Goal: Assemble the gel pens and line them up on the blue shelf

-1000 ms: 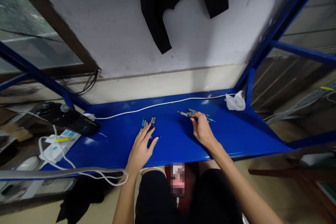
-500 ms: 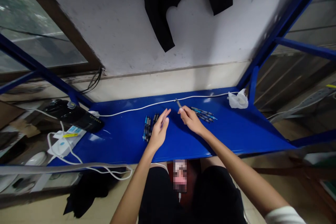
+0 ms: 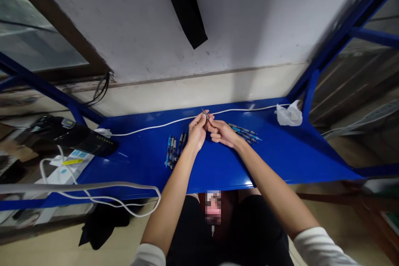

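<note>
Over the blue table (image 3: 140, 174) my two hands meet, both closed on one grey pen (image 3: 205, 114). My left hand (image 3: 197, 130) pinches it near its upper part, and my right hand (image 3: 223, 132) has its lower end between thumb and fingers. The pen is tilted, its tip up and to the left. To the left of my left hand lies a row of blue, grey and black pens (image 3: 174, 149). Another bunch of pens (image 3: 246, 133) lies just right of my right hand, partly hidden behind it.
A white cable (image 3: 156, 126) runs along the table's back. A crumpled white plastic bag (image 3: 289, 114) sits at the back right. On the left are a black bottle (image 3: 75, 135) and a white power strip (image 3: 64, 172) with looped cords. Blue frame bars (image 3: 311, 91) rise at both sides.
My left hand has moved right and closed on the pen, which my right hand held alone before. The two hands have come together. The camera view has shifted slightly.
</note>
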### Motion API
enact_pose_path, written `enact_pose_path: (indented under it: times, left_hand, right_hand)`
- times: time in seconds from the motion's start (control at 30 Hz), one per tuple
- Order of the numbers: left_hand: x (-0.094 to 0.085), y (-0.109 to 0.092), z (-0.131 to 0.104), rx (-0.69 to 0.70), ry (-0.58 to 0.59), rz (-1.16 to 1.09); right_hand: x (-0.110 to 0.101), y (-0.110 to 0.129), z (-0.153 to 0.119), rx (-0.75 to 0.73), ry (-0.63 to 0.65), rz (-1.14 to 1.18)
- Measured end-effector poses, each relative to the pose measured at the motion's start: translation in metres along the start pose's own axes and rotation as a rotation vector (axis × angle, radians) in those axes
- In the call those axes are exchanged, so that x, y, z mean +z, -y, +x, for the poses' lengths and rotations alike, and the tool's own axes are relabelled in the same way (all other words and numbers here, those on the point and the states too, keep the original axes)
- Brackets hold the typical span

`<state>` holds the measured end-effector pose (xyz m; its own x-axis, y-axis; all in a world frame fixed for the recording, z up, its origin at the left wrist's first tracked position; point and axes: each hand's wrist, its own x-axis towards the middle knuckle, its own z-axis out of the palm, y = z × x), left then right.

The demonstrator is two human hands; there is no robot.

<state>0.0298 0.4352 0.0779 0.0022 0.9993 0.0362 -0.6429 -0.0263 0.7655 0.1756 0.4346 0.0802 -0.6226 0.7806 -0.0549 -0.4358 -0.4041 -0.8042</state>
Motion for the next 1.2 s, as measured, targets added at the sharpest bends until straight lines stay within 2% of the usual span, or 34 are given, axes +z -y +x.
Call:
enact_pose_path:
  times: [0.13, 0.23, 0.57, 0.73, 0.97, 1.1, 1.2]
  left_hand:
    - [-0.002, 0.002, 0.003, 0.04, -0.117, -0.021]
    - [-0.003, 0.002, 0.005, 0.061, -0.149, 0.002]
    - [0.0, -0.005, -0.003, 0.002, 0.017, -0.001]
    - [-0.004, -0.001, -0.001, 0.035, -0.053, -0.015]
    - [-0.01, -0.003, -0.001, 0.04, -0.092, 0.002]
    - [-0.012, -0.002, -0.001, 0.058, -0.099, 0.025]
    - [-0.011, 0.0, -0.002, 0.073, -0.114, 0.028]
  right_hand:
    - [0.003, -0.003, 0.006, -0.005, -0.021, -0.037]
    - [0.005, -0.006, 0.008, -0.028, -0.021, -0.08]
    - [0.009, 0.0, 0.002, -0.068, -0.06, -0.035]
    - [0.009, -0.001, 0.001, -0.051, -0.051, -0.027]
    - [0.014, -0.003, -0.002, -0.156, -0.06, -0.158]
    - [0.015, -0.006, -0.001, -0.212, -0.117, -0.275]
    - [0.013, -0.008, 0.0, -0.26, -0.205, -0.425]
